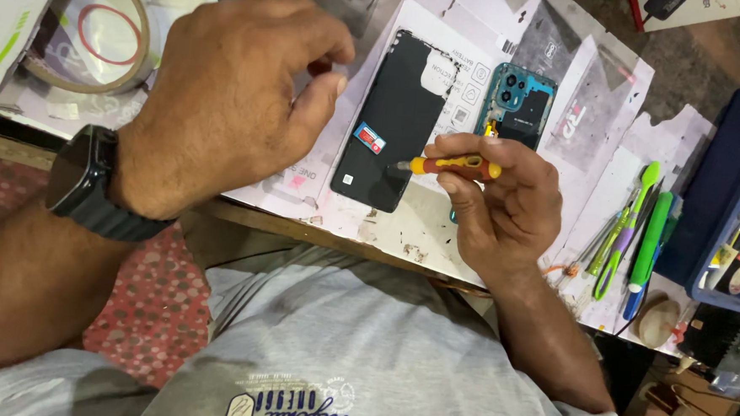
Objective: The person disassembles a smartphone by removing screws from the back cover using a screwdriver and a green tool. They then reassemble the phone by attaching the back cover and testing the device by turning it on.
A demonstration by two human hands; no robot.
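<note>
Orange-yellow screwdriver (459,165), black phone panel (394,121), teal phone frame (521,104), black wristwatch (91,183), green tweezers (624,232)

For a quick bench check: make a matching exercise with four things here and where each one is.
Things:
1. screwdriver
2. tape roll
3. black phone panel
4. wristwatch

Places:
a. far left of the bench
b. on the left arm
c. in the right hand
d. flat on the white sheet, mid-bench

Pairs: 1-c, 2-a, 3-d, 4-b
</note>
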